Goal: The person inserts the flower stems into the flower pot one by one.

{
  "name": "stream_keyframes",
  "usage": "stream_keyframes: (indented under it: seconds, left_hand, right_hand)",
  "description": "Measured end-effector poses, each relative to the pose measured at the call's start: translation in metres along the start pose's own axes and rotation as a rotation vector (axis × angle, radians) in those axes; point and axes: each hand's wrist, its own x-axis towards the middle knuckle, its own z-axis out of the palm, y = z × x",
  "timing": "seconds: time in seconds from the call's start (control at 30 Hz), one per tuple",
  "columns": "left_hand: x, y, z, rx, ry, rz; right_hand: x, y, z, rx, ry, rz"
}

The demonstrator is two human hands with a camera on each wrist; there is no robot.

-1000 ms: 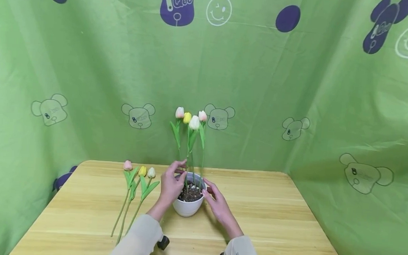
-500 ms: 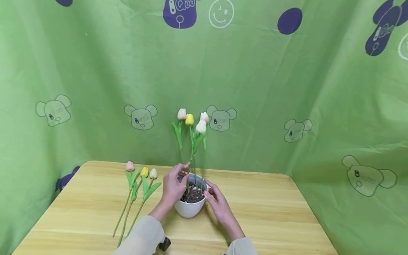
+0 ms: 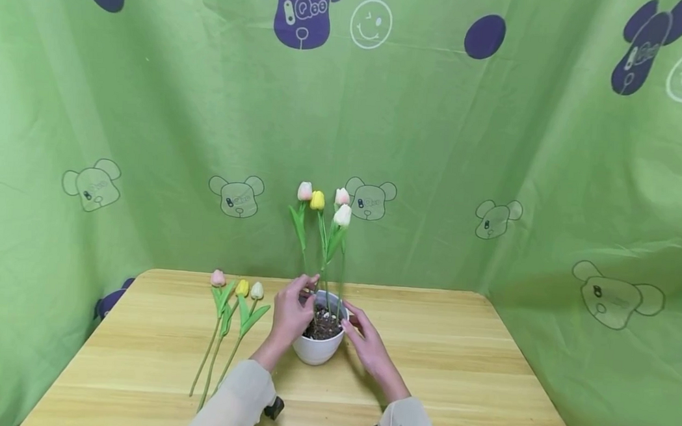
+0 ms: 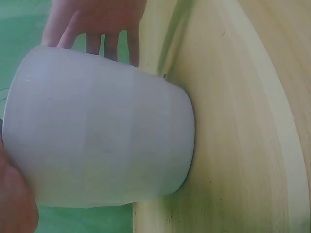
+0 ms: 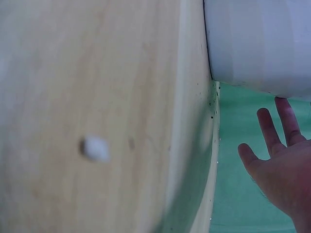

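A white flowerpot (image 3: 316,352) with dark soil (image 3: 323,330) stands on the table. My left hand (image 3: 290,313) pinches the lower stem of a white tulip (image 3: 343,215) at the pot's left rim; the stem leans right, its lower end over the soil. A yellow tulip (image 3: 317,200) and two pale pink ones, left (image 3: 304,191) and right (image 3: 342,196), rise behind it from the pot. My right hand (image 3: 366,348) rests against the pot's right side, thumb at the rim. In the right wrist view, fingers (image 5: 267,127) of this hand are spread and straight, one touching the pot (image 5: 265,43).
Left of the pot, pink (image 3: 218,278), yellow (image 3: 242,288) and white (image 3: 257,291) tulips lie on the wooden table (image 3: 456,350). Green printed cloth (image 3: 428,133) hangs behind and at both sides. A small white bit (image 5: 95,148) lies on the table in the right wrist view.
The white tulip's bloom has tilted to the right, past the yellow one, while my left hand keeps its pinch on the stem. My right hand stays at the pot. The head view has shifted slightly.
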Motion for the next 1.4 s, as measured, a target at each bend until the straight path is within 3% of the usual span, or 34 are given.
stream_keyframes:
  seconds: [0.1,0.3,0.57,0.93,1.17,1.4]
  left_hand:
    - [0.000,0.000,0.000,-0.002,0.002,-0.002]
    - [-0.001,0.000,0.001,-0.019,-0.003,-0.016]
    - [-0.002,0.002,0.001,-0.025,0.016,0.034]
    - [-0.002,-0.002,0.002,-0.059,0.026,-0.014]
    - [-0.002,-0.002,0.002,-0.101,0.039,-0.007]
    - [-0.001,0.006,-0.010,-0.210,0.043,-0.061]
  right_hand:
    - [0.002,0.003,0.000,-0.008,-0.004,0.003]
    - [-0.004,-0.018,-0.007,0.032,-0.056,0.003]
    - [-0.006,-0.025,-0.011,0.017,-0.091,0.002]
    - [-0.006,-0.026,-0.011,0.017,-0.093,0.015]
    - [0.005,0.012,-0.006,0.009,-0.063,0.018]
    - [0.005,0.017,-0.007,-0.014,-0.075,-0.005]
